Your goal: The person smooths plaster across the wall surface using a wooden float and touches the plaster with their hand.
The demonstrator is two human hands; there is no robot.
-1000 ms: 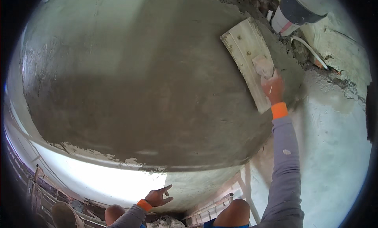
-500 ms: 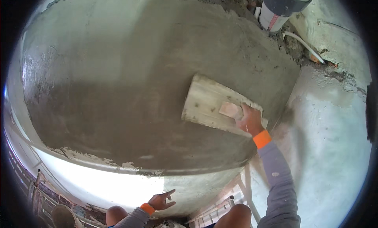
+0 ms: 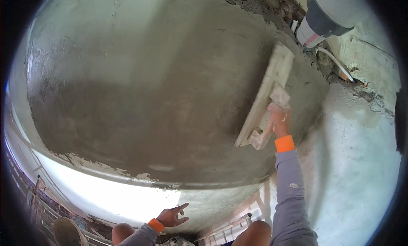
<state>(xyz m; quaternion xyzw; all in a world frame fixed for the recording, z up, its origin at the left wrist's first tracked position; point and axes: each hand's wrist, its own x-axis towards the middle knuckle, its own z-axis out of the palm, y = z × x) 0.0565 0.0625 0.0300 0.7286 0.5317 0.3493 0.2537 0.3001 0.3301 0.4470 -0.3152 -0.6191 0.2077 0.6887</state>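
Note:
My right hand (image 3: 280,119) is wrapped round the handle of a long, pale plastering float (image 3: 272,82). The float stands steeply slanted at the right part of a wall of wet grey plaster (image 3: 170,93). Its blade is tilted so that a narrow face shows; whether its far edge touches the plaster I cannot tell. My left hand (image 3: 171,217) hangs low in front of the smooth pale band under the plaster, holding nothing, with the index finger stretched out and the thumb apart.
At the upper right a white and grey pipe (image 3: 312,31) juts from rough broken masonry, with a thin white conduit (image 3: 335,63) beneath it. A pale side wall (image 3: 357,161) meets the plaster at the right. Metal railing (image 3: 40,203) and a bucket-like container (image 3: 68,232) are at the lower left.
The float has turned from a slanting, nearly lengthwise position to a steep one, its upper end now higher and nearer the pipe. My left hand has barely moved. The view has shifted slightly.

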